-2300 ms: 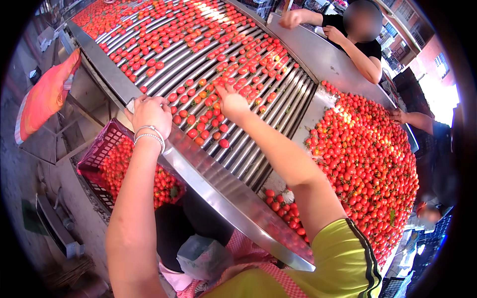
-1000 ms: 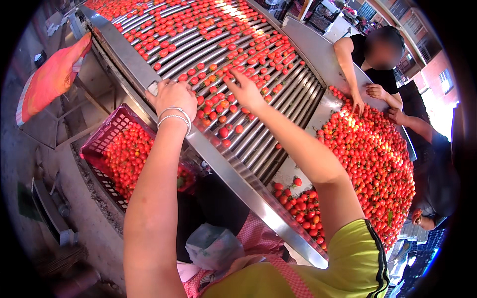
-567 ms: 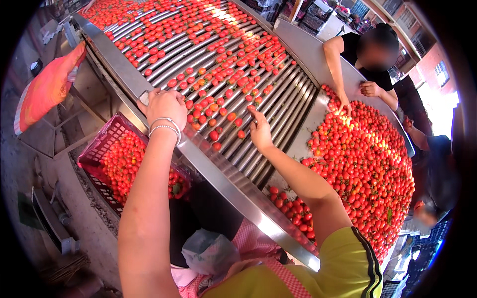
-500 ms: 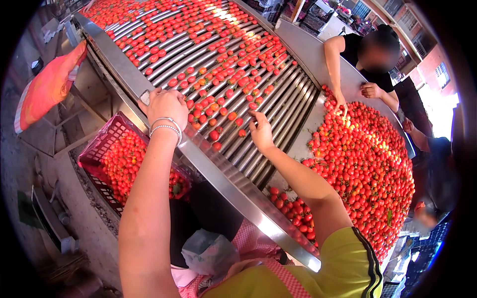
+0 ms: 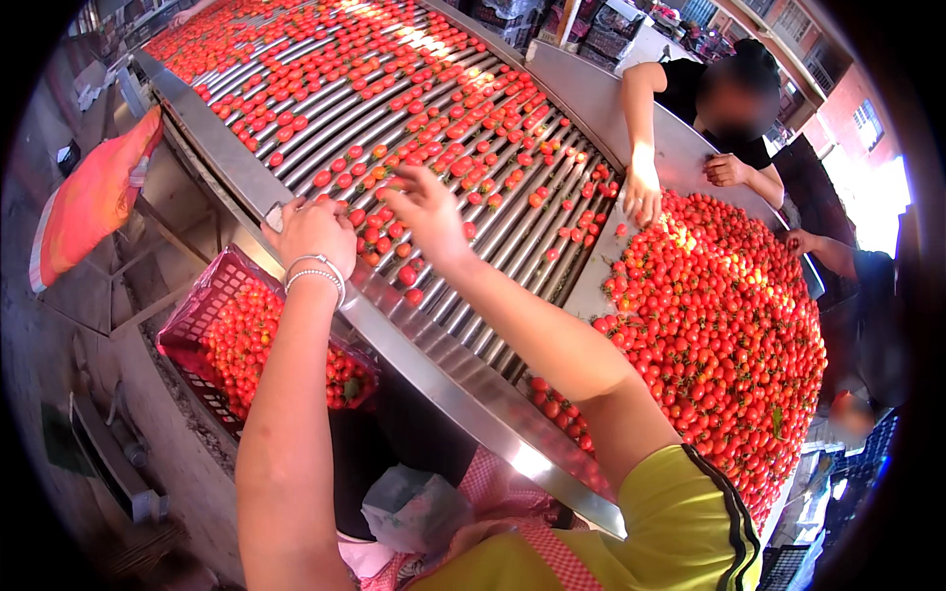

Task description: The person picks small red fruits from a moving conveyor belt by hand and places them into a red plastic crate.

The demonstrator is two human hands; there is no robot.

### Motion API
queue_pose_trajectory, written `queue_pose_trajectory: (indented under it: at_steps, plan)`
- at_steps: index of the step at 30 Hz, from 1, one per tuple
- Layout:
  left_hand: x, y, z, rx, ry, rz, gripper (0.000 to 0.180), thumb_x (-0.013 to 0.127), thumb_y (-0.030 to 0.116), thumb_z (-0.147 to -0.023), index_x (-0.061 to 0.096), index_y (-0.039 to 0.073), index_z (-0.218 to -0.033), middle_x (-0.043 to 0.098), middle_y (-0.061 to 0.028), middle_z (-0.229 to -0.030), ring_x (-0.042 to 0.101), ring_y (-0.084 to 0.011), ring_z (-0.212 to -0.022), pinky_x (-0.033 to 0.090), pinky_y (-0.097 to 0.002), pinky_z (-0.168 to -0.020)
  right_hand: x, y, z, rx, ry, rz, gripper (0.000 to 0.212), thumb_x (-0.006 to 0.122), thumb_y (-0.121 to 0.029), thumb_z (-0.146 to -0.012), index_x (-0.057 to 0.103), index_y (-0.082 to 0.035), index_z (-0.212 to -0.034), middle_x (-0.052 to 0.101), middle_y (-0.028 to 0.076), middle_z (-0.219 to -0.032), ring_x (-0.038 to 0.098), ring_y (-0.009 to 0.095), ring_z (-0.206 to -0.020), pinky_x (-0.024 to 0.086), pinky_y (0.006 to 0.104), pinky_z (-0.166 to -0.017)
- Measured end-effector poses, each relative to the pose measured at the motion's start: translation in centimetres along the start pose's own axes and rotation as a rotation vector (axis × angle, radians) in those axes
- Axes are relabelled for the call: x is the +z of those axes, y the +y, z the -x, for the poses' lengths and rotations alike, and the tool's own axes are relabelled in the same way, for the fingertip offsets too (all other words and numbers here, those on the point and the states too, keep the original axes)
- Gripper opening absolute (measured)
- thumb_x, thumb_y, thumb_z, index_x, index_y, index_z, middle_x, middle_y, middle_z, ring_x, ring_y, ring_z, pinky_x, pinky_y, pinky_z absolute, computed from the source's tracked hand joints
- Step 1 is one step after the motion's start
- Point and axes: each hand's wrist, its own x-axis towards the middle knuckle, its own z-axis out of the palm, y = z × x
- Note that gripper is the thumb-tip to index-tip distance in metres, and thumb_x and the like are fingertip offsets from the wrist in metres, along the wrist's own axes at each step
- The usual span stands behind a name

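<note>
Small red tomatoes (image 5: 399, 241) lie in rows along the metal rollers (image 5: 345, 126) of a sorting conveyor. My left hand (image 5: 313, 236), with bracelets at its wrist, rests by the near metal side rail (image 5: 222, 163), bent fingers over nearby tomatoes. Those fingertips are hidden. A small whitish thing (image 5: 275, 217) sits at its outer edge; its kind is unclear. Just to the right, my right hand (image 5: 432, 219) hovers over the rollers, slightly blurred, fingers apart and nothing visible in them.
A red crate (image 5: 187, 340) of tomatoes stands below the rail. At right, a large tomato heap (image 5: 719, 345) fills the metal chute. Across from me a co-worker's hand (image 5: 642, 192) reaches to the heap; another person stands at far right. An orange-red cloth (image 5: 99, 197) hangs at left.
My right hand has moved left and away from me, close to my left hand. More tomatoes lie on the rollers near the chute. The co-worker's hand has shifted left, toward the rollers' end.
</note>
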Motion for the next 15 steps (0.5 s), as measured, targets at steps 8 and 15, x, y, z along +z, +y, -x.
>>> queue_pose_trajectory:
  at_steps: [8, 15]
  plan:
    - [1.2, -0.6, -0.6, 0.079, 0.098, -0.042, 0.031, 0.056, 0.028, -0.085, 0.065, 0.018, -0.112, 0.06, -0.0016, -0.123, 0.038, -0.0208, -0.13, 0.015, -0.0624, -0.109, 6.4, -4.0, -0.5, -0.433, -0.369, 0.043, 0.05, 0.059, 0.004, -0.082, 0.047, -0.001, -0.13, 0.052, 0.014, -0.123, 0.053, 0.022, -0.113, 0.043, 0.032, -0.098]
    - [-0.1, -0.1, 0.0, -0.013, 0.035, 0.017, 0.014, 0.058, 0.022, -0.084, 0.071, 0.018, -0.088, 0.065, -0.0032, -0.112, 0.045, -0.0236, -0.123, 0.015, -0.0624, -0.109, -9.5, -0.5, 4.5, -0.248, -0.278, 0.567, 0.016, 0.063, -0.01, -0.086, 0.063, 0.002, -0.098, 0.064, 0.013, -0.101, 0.063, 0.024, -0.092, 0.049, 0.0332, -0.081]
